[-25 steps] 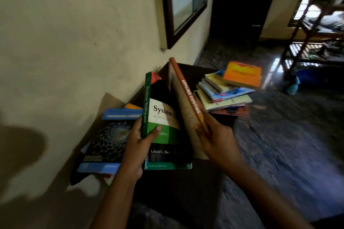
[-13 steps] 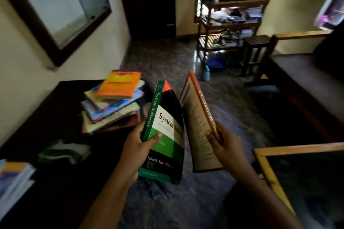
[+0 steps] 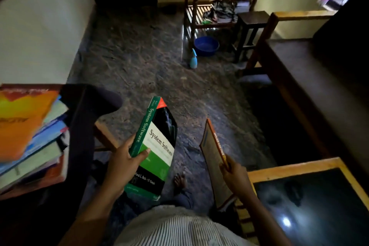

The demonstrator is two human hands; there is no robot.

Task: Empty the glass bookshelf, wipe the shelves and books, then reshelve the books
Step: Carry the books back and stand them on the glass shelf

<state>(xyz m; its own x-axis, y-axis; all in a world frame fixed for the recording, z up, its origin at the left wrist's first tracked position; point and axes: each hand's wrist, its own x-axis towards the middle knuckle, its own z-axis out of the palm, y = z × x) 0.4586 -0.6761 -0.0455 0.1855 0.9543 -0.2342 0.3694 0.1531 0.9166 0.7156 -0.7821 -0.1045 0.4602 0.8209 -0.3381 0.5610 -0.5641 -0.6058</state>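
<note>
The left hand point(image 3: 123, 164) grips a green book point(image 3: 157, 146) by its spine, thumb laid across the cover, while the right hand point(image 3: 236, 175), held well apart, pinches a thin orange book point(image 3: 214, 158) at its spine, the 2 forearms bare.

- Dark table point(image 3: 79, 136), left of the grip of the left hand point(image 3: 119, 168): stacked books point(image 3: 30, 136) (orange cover topmost).
- Floor point(image 3: 139, 56), well beyond both grips: blue basin point(image 3: 206, 46), spray bottle point(image 3: 193, 61) just beside it.
</note>
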